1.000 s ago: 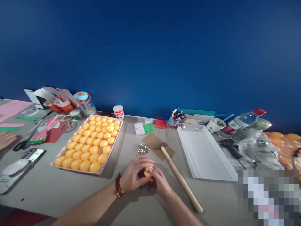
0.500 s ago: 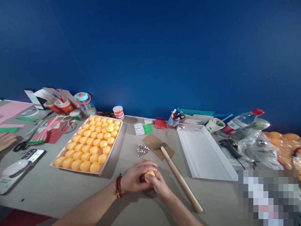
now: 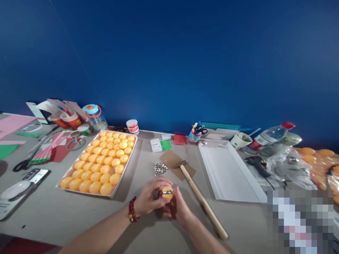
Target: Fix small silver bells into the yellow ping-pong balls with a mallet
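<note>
My left hand [image 3: 149, 197], wearing a dark red bead bracelet [image 3: 132, 210], grips an orange ping-pong ball [image 3: 167, 197] between thumb and fingers. A row of small shiny silver pieces runs across the ball's near face. Close on the ball's right side is my right hand [image 3: 181, 210], its thumb raised and apart from the curled fingers; whether a fingertip touches the ball is hard to make out. Just beyond my hands lies a pile of small silver metal pieces [image 3: 160, 169]. To the right, a hammer [image 3: 202, 201] with a wooden handle rests with its head on brown sandpaper-like sheets [image 3: 171, 158].
A shallow box [image 3: 115, 192] of orange balls stands left, a white tray [image 3: 233, 173] right. Small white boxes [image 3: 156, 145] and a pen cup [image 3: 194, 135] sit near the wall. A glue gun [image 3: 255, 165], bottle [image 3: 272, 135] and phone [image 3: 34, 180] lie farther out.
The ball has turned so that its silver row shows. My right thumb has come off the ball and the right hand has shifted slightly right. Another person's hand at the far left has gone.
</note>
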Motion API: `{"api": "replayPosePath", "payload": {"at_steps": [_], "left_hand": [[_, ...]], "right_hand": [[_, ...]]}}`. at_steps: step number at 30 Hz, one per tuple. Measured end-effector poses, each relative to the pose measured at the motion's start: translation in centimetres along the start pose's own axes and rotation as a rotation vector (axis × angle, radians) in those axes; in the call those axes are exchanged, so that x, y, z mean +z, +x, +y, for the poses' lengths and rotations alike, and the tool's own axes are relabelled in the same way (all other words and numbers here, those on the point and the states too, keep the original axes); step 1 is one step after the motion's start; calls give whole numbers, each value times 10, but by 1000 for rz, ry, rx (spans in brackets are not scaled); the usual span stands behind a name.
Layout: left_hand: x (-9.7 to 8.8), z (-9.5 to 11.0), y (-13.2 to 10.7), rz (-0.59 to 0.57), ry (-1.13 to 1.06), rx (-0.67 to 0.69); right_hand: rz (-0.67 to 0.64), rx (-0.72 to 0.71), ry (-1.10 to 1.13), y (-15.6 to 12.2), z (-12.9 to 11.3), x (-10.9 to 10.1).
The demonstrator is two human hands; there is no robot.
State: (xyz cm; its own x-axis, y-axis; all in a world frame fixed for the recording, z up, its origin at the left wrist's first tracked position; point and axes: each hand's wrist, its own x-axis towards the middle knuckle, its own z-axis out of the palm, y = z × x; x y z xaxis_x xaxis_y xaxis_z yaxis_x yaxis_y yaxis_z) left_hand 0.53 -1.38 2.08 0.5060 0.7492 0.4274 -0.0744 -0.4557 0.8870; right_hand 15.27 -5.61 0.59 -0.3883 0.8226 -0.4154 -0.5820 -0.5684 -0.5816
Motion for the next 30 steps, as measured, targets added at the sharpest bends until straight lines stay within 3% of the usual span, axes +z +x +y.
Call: {"api": "replayPosePath", "payload": {"at_steps": [6, 13, 18, 25, 30], "left_hand": [[-3, 3, 0, 38, -49, -88], [-2, 3, -6, 15, -278, -258], [0, 6, -6, 16, -333, -317], [1, 3, -7, 57, -326, -307], [0, -1, -9, 26, -320, -297]], "right_hand": [[18, -65, 61, 5, 4, -3], [-127, -12, 71, 2, -1, 2], [-138, -33, 61, 0, -2, 5], [-206, -8, 103, -1, -2, 7], [-290, 39, 144, -1, -3, 6]]}}
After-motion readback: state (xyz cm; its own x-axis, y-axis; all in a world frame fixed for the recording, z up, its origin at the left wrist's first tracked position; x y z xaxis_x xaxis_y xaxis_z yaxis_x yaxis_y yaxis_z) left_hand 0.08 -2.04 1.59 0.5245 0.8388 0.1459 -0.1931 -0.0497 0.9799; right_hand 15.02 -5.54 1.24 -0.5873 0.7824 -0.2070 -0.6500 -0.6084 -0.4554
